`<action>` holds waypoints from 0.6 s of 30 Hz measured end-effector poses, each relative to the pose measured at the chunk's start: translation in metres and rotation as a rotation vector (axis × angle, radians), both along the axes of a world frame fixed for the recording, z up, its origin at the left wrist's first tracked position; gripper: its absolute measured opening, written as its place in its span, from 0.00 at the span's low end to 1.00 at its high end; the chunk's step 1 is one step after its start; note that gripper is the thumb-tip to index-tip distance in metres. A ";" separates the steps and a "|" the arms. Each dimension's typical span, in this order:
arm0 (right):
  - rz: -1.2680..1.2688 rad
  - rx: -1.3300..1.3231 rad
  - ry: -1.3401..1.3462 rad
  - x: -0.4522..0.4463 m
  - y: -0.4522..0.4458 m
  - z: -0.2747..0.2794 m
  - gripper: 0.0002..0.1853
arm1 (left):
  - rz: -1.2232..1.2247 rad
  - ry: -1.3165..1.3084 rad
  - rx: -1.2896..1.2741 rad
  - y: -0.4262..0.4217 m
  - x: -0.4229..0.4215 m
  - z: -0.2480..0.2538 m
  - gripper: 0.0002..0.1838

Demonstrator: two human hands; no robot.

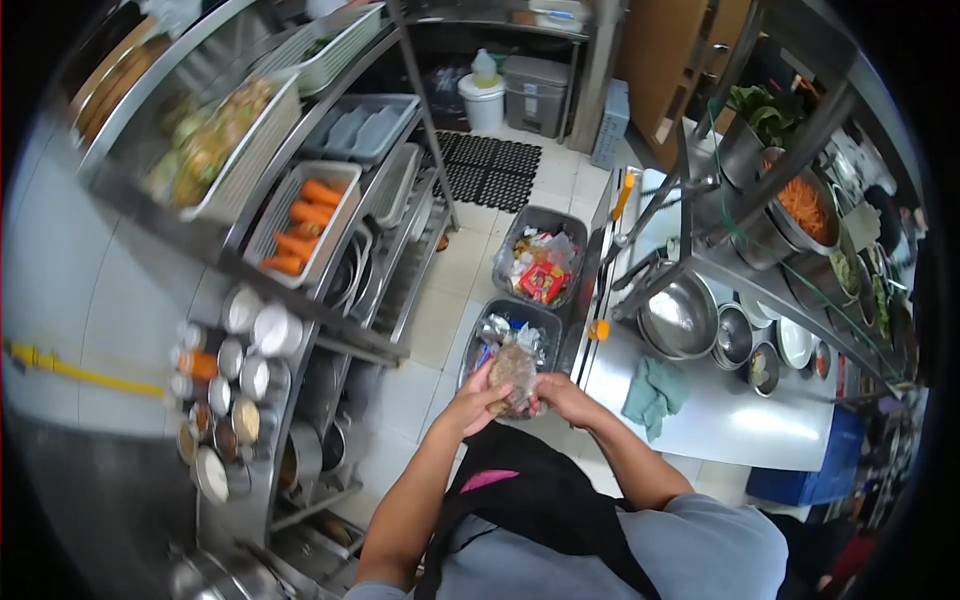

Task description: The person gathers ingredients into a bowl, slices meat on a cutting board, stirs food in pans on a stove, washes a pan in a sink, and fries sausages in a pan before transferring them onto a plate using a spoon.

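Observation:
A brownish, rough-looking lump (514,373), perhaps in a clear wrap, is held between my two hands in front of my apron. My left hand (478,400) has its fingers round the lump's left side. On the right side, my right hand (562,396) pinches its lower edge. Directly beneath the lump stands a grey bin (553,325) with foil and plastic scraps in it. Just beyond is a second bin (578,232) holding wrappers, one of them red.
A metal rack (250,270) on the left bears carrots (303,222) and baskets. To the right, a steel counter (740,425) carries metal bowls (680,315) and a green cloth (655,396). A black mat (488,170) lies on the floor ahead.

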State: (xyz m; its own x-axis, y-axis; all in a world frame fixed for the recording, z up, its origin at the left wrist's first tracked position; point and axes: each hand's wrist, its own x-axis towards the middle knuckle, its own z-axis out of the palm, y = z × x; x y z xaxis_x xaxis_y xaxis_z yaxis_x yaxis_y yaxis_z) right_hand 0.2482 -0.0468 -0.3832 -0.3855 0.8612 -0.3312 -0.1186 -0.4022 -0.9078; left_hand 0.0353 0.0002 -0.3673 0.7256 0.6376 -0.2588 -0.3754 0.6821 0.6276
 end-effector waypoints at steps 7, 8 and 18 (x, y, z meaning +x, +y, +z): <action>0.058 0.221 -0.491 -0.042 0.092 -0.040 0.17 | -0.250 0.472 -0.177 0.157 -0.035 -0.038 0.29; 0.020 0.197 -0.493 -0.047 0.100 -0.029 0.17 | -0.295 0.477 -0.180 0.178 -0.033 -0.035 0.29; -0.568 0.030 -0.667 -0.003 0.185 0.001 0.18 | -0.556 0.598 1.590 0.353 0.176 -0.028 0.21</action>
